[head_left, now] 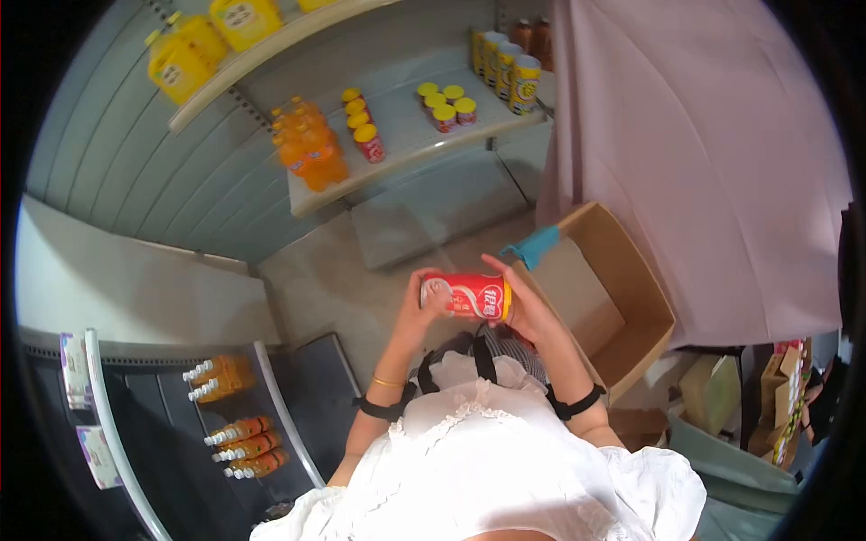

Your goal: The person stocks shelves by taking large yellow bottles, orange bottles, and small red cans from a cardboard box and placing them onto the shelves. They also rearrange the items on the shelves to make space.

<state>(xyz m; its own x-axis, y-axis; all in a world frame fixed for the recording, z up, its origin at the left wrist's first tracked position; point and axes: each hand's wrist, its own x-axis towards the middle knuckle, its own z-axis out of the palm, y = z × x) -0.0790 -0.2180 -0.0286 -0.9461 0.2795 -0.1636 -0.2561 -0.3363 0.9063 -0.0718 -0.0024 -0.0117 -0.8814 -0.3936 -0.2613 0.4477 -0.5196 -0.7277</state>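
Observation:
A red can [469,296] with white lettering and a yellow lid lies sideways between my two hands, in front of my body. My left hand [428,298] is wrapped round the end away from the lid. At the yellow-lidded end, my right hand [523,302] grips the can, with its thumb and fingers partly hidden behind it. Just right of my right hand stands an open cardboard box [631,270]; a teal cloth-like piece [536,246] hangs over its near rim.
Ahead, a shelf [406,155] bears orange drink bottles [308,149], yellow-lidded cans [368,142] and tall yellow cans [524,86]. Yellow jugs [180,68] stand above. A lower-left rack [113,424] holds bottled drinks [248,446]. A pink curtain [695,162] hangs at right.

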